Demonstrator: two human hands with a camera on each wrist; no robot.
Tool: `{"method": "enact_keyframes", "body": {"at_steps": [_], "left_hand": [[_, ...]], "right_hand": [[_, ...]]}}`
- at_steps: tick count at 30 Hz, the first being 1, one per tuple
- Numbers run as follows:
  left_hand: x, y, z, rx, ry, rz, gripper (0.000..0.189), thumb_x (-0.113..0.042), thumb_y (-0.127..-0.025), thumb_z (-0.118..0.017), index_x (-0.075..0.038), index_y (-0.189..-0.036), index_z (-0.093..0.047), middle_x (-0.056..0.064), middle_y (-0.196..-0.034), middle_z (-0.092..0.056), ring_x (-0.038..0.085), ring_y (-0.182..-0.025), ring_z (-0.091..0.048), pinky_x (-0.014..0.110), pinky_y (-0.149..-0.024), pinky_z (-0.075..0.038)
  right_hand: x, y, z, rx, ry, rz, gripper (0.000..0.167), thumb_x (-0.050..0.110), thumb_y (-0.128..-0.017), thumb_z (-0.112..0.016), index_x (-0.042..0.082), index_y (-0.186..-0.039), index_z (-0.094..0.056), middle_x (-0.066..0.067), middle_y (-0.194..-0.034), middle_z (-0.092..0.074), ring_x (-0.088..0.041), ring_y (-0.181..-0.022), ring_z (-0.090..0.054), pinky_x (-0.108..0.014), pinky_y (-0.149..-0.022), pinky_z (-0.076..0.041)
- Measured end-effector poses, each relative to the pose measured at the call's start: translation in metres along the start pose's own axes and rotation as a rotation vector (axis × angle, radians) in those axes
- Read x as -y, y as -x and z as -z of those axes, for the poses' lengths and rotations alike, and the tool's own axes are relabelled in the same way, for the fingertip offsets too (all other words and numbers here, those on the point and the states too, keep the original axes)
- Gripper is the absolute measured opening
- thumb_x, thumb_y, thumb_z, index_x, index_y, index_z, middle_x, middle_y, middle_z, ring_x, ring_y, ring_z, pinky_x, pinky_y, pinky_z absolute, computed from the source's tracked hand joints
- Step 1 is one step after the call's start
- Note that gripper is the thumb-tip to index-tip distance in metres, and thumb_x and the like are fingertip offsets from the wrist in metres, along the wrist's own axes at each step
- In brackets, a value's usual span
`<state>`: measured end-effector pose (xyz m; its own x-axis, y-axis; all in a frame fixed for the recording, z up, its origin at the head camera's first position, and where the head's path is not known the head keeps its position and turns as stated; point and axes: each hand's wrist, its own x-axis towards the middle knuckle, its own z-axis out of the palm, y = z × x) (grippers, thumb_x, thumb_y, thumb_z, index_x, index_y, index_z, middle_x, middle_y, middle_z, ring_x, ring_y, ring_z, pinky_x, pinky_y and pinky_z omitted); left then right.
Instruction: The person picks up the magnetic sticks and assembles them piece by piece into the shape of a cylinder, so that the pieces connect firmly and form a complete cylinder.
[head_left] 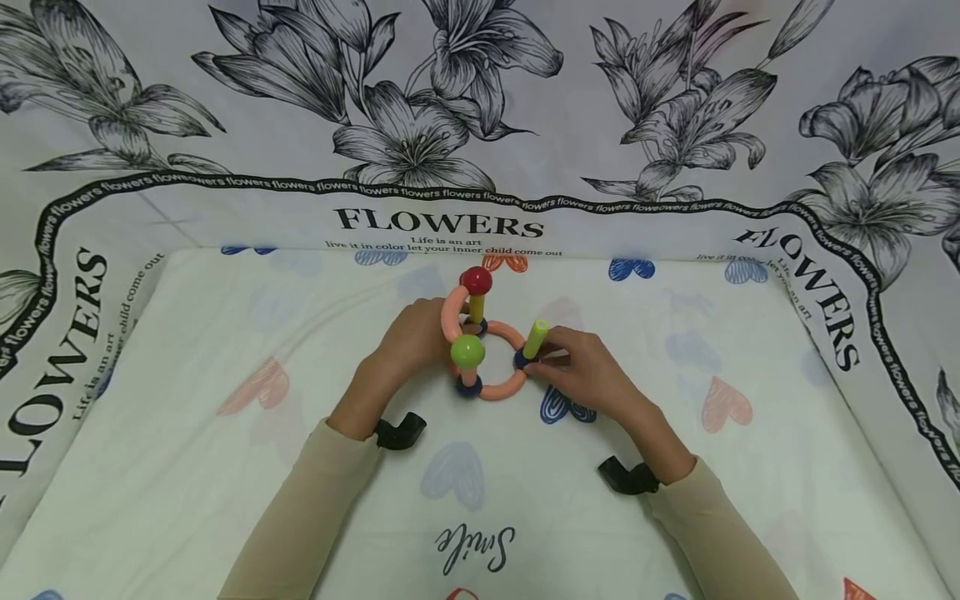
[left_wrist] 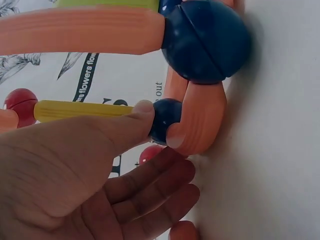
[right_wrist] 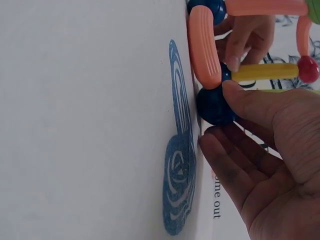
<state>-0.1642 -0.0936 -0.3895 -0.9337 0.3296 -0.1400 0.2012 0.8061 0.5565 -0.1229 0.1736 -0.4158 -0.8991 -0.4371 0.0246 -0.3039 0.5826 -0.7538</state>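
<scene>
A toy frame of balls and rods stands on the white cloth between both hands. Curved orange rods (head_left: pixel 504 392) and dark blue balls (head_left: pixel 469 386) form its ring at the bottom. From the ring, a yellow rod (head_left: pixel 476 309) rises to a red ball (head_left: pixel 477 281), and an orange rod to a green ball (head_left: pixel 468 351). A curved orange rod (head_left: pixel 452 312) joins these two upper balls. My left hand (head_left: pixel 416 337) pinches the blue ball (left_wrist: pixel 166 120) under the yellow rod. My right hand (head_left: pixel 585 367) pinches another blue ball (right_wrist: pixel 216 107), below an upright yellow-green rod (head_left: pixel 536 340) whose top end is bare.
The white cloth (head_left: pixel 337 492) has printed hearts and the word Smile. Behind it rises a backdrop (head_left: pixel 562 150) with black flower drawings. Black curved pieces (head_left: pixel 401 431) sit at both wrists, beside the beige sleeves (head_left: pixel 307 508).
</scene>
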Motion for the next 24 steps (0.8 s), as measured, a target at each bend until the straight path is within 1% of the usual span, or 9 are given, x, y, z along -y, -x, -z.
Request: {"method": "enact_keyframes", "body": {"at_steps": [2,3,5,8,11,13,16,19,24], "left_hand": [[-0.001,0.0,0.0,-0.002,-0.032,0.003,0.029,-0.035,-0.099,-0.074,-0.008,-0.11,-0.073,0.01,-0.1,-0.08,0.025,-0.086,-0.07,0.04,-0.082,-0.057],[-0.001,0.0,0.0,-0.001,-0.035,0.006,0.029,-0.036,-0.099,-0.074,-0.009,-0.11,-0.073,0.01,-0.098,-0.079,0.025,-0.085,-0.068,0.04,-0.081,-0.056],[-0.002,0.001,0.0,-0.005,-0.011,0.007,0.029,-0.034,-0.097,-0.076,-0.009,-0.109,-0.071,0.009,-0.098,-0.077,0.025,-0.085,-0.066,0.04,-0.081,-0.055],[-0.002,0.003,0.0,-0.031,0.055,-0.025,0.032,-0.031,-0.097,-0.078,-0.007,-0.115,-0.067,0.012,-0.106,-0.074,0.028,-0.093,-0.065,0.043,-0.087,-0.056],[-0.001,0.003,-0.001,-0.049,0.132,-0.068,0.034,-0.026,-0.096,-0.079,-0.005,-0.12,-0.066,0.014,-0.114,-0.075,0.031,-0.102,-0.067,0.047,-0.095,-0.056],[0.001,0.003,-0.002,-0.043,0.156,-0.09,0.032,-0.024,-0.097,-0.078,-0.003,-0.119,-0.067,0.014,-0.113,-0.078,0.031,-0.105,-0.069,0.048,-0.097,-0.056],[0.004,0.004,-0.002,-0.031,0.162,-0.093,0.028,-0.025,-0.097,-0.078,-0.003,-0.112,-0.069,0.013,-0.106,-0.079,0.029,-0.099,-0.068,0.044,-0.092,-0.055],[0.006,0.006,-0.001,-0.021,0.142,-0.081,0.024,-0.028,-0.098,-0.077,-0.006,-0.105,-0.069,0.009,-0.095,-0.076,0.026,-0.09,-0.065,0.038,-0.083,-0.053],[0.006,0.017,0.0,-0.019,0.122,-0.06,0.022,-0.03,-0.098,-0.076,-0.01,-0.099,-0.069,0.005,-0.088,-0.07,0.023,-0.085,-0.063,0.033,-0.079,-0.05]], "right_hand": [[-0.001,0.0,0.0,-0.008,-0.001,-0.004,0.022,0.013,-0.094,-0.081,0.009,-0.114,-0.073,-0.006,-0.113,-0.077,-0.024,-0.111,-0.076,-0.036,-0.094,-0.063],[-0.002,0.0,-0.001,-0.01,0.0,-0.002,0.021,0.013,-0.094,-0.081,0.009,-0.114,-0.073,-0.006,-0.113,-0.077,-0.024,-0.111,-0.076,-0.036,-0.094,-0.063],[-0.004,-0.001,-0.001,-0.014,-0.003,0.002,0.021,0.012,-0.095,-0.08,0.01,-0.114,-0.073,-0.006,-0.113,-0.076,-0.023,-0.112,-0.076,-0.035,-0.094,-0.063],[-0.005,-0.001,-0.002,-0.021,-0.009,0.008,0.02,0.012,-0.095,-0.08,0.01,-0.114,-0.074,-0.005,-0.114,-0.076,-0.023,-0.112,-0.076,-0.034,-0.093,-0.063],[-0.006,-0.001,-0.002,-0.023,-0.019,0.005,0.02,0.013,-0.095,-0.08,0.01,-0.114,-0.074,-0.006,-0.115,-0.076,-0.023,-0.112,-0.076,-0.033,-0.093,-0.063],[-0.005,-0.001,-0.002,-0.019,-0.025,0.001,0.019,0.013,-0.096,-0.079,0.009,-0.114,-0.074,-0.007,-0.115,-0.075,-0.023,-0.112,-0.075,-0.033,-0.094,-0.063],[-0.004,-0.001,-0.002,-0.015,-0.022,0.001,0.019,0.013,-0.096,-0.079,0.009,-0.114,-0.073,-0.007,-0.115,-0.075,-0.023,-0.112,-0.075,-0.033,-0.094,-0.063],[-0.003,-0.001,-0.002,-0.009,-0.016,0.007,0.019,0.012,-0.096,-0.079,0.009,-0.114,-0.073,-0.007,-0.116,-0.075,-0.023,-0.113,-0.075,-0.033,-0.094,-0.063],[-0.002,-0.001,-0.001,0.021,-0.043,0.02,0.02,0.01,-0.097,-0.077,0.008,-0.116,-0.072,-0.008,-0.117,-0.074,-0.025,-0.115,-0.074,-0.032,-0.096,-0.062]]}}
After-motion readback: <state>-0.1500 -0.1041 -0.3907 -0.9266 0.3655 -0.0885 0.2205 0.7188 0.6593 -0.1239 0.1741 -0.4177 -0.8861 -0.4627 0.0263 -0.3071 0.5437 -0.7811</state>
